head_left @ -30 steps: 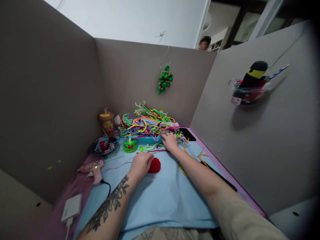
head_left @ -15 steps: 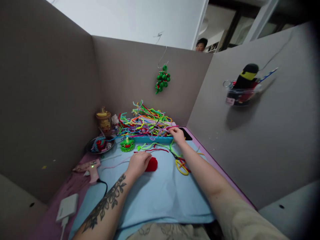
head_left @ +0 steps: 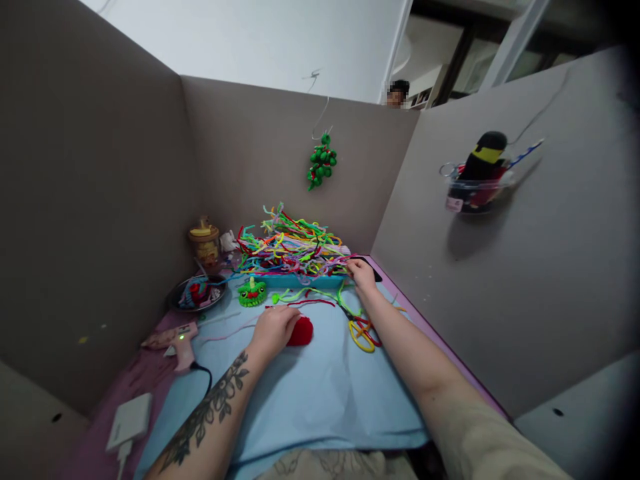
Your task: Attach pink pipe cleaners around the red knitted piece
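My left hand (head_left: 274, 328) is closed on the edge of a round, fuzzy red piece (head_left: 301, 331), which rests on the light blue cloth. At the right end of the blue tray (head_left: 285, 281), my right hand (head_left: 363, 274) pinches a thin pinkish strand that looks like a pipe cleaner; its far part merges with the pile. A heap of multicoloured pipe cleaners (head_left: 295, 243) fills the tray. Yellow-and-red-handled scissors (head_left: 361, 337) lie under my right forearm. A green figure with eyes and a red mouth (head_left: 252, 293) sits before the tray, beside loose green and red pipe cleaners (head_left: 315, 303).
To the left are a pink glue gun (head_left: 183, 347) with a lit green light, a white power bank (head_left: 131, 420), a dark bowl (head_left: 175, 301) holding yarn-like pieces, and a jar (head_left: 205, 247). Grey partitions enclose the table. A green ornament (head_left: 321, 163) and a clear cup (head_left: 473, 197) hang there.
My right hand has shifted slightly down and right at the tray's end. The left hand stays on the red piece. The whole view has moved a little.
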Demonstrator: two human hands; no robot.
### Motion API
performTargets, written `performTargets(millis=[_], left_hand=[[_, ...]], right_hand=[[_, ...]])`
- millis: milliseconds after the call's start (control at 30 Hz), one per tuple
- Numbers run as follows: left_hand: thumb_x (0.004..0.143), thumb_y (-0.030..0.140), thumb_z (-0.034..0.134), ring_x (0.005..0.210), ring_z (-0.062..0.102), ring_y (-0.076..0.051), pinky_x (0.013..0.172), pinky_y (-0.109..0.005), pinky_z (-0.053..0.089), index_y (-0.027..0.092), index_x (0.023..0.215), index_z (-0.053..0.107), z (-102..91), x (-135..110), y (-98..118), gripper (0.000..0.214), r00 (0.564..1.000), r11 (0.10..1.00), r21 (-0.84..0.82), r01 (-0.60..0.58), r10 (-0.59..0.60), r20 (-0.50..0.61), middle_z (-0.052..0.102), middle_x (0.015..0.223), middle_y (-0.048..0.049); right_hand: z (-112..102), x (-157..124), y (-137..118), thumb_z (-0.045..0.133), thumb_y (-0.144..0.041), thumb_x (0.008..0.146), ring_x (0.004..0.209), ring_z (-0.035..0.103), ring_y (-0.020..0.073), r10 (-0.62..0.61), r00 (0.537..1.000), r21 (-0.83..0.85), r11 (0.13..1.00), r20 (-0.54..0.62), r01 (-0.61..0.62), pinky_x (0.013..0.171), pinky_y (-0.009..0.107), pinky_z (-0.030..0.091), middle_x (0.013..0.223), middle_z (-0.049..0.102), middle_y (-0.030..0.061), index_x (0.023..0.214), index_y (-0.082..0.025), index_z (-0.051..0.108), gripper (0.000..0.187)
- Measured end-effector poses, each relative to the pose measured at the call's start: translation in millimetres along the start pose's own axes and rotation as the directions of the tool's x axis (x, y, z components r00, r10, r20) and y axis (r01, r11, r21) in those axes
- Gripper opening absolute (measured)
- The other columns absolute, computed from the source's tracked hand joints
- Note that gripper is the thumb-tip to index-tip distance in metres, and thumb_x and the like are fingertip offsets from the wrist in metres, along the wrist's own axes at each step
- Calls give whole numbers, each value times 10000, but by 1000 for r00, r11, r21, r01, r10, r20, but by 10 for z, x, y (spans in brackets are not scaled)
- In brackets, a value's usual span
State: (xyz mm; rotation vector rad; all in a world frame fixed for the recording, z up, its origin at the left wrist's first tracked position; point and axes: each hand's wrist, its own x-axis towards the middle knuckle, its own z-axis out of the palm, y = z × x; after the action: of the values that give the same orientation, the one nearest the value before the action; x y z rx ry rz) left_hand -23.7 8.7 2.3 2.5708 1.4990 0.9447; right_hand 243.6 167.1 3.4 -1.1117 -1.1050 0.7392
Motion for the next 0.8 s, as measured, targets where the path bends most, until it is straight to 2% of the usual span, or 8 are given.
performTargets(millis=[167,267,367,467,533,633,800], left_hand=[[887,250,424,832,580,-184,770,-322,437,197,868,650,-58,43,28,232,999,999,34,11,-9,-53,669,874,-56],[871,214,448,944,552,-207,836,-365,423,202,830,654,-63,110,104,210,997,995,97,-8,15,-74,652,960,-65],[837,195,499,1124,478,-262,918,-443,382,202,801,657,-6,255,200,162,998,983,175,-58,64,-29,613,1117,-78],[835,177,487,1242,382,-288,975,-516,327,203,835,647,71,505,214,162,993,967,223,-122,116,37,533,1267,-77],[847,181,461,1291,322,-289,993,-536,310,199,828,641,119,699,135,181,987,961,228,-156,141,81,467,1342,-65],[843,201,467,1326,259,-305,1000,-603,267,198,844,643,181,946,-83,176,978,959,239,-156,116,172,430,1371,-77],[836,226,477,1357,130,-369,945,-705,220,200,860,649,235,1147,-410,175,970,935,326,-138,61,236,330,1433,-86]], right_hand=[[19,-75,-27,671,-441,581,437,422,86,44,998,40,998,37,-45,391,187,303,518,541,-44,656,-169,555,305],[97,-88,-60,679,-465,584,510,518,107,44,996,96,994,84,-52,433,196,380,637,630,-2,661,-177,531,333],[183,-67,-110,683,-485,606,605,590,125,49,991,205,976,125,-74,505,223,459,779,672,26,684,-188,501,356],[254,-30,-181,705,-425,650,616,608,114,82,984,386,912,156,-137,536,223,493,745,659,8,692,-195,479,326],[287,5,-231,698,-380,684,599,609,101,104,982,431,888,156,-162,539,209,500,675,636,-13,699,-194,482,286],[296,74,-292,671,-338,716,577,614,98,118,983,415,894,143,-168,513,193,499,631,625,-23,705,-191,490,233],[204,222,-306,642,-275,736,544,611,109,136,981,367,913,138,-178,464,190,488,591,621,-23,681,-190,496,177]])
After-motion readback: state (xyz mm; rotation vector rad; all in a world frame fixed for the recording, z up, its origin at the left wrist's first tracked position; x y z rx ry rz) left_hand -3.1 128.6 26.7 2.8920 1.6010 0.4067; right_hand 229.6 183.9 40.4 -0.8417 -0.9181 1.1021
